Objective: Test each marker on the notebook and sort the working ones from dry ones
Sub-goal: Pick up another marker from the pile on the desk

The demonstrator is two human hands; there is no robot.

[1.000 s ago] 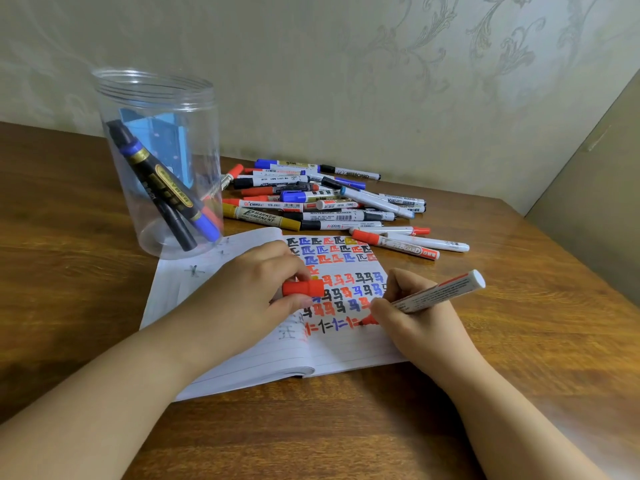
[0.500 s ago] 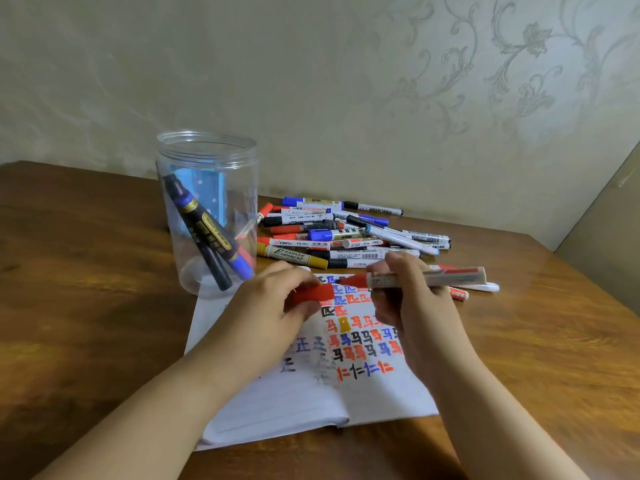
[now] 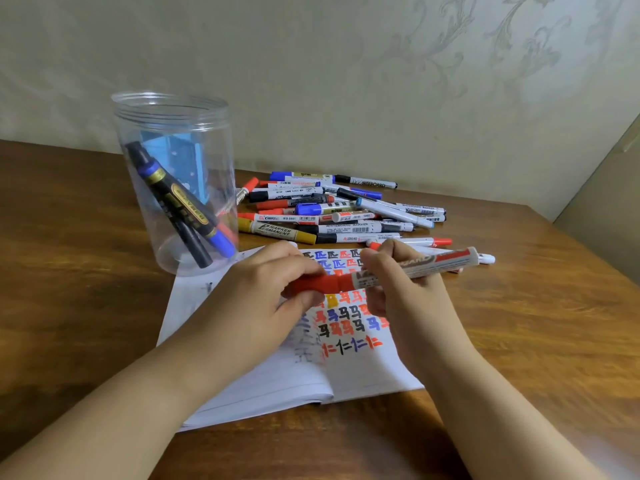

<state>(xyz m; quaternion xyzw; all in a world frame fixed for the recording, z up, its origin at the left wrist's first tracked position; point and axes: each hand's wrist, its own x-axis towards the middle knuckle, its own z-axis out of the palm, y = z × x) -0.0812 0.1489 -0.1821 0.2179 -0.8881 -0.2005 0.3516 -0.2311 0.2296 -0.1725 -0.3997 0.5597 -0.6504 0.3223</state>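
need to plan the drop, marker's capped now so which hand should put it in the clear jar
Left, probably: the left hand is on the jar side, gripping the red cap. The right hand holds the marker barrel, farther away.

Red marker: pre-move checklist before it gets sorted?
1. Cap on marker: ok, cap meets barrel; fully clicked, cannot tell.
2. Grip: ok, left hand pinches the cap, right hand holds the barrel.
3. Ink test: ok, red marks on the notebook.
4. Jar open and upright: ok, no lid, a few markers inside.
5. Which pile is for working ones: cannot tell.
6. Untested pile out of the hands' way: ok, it lies behind the notebook.
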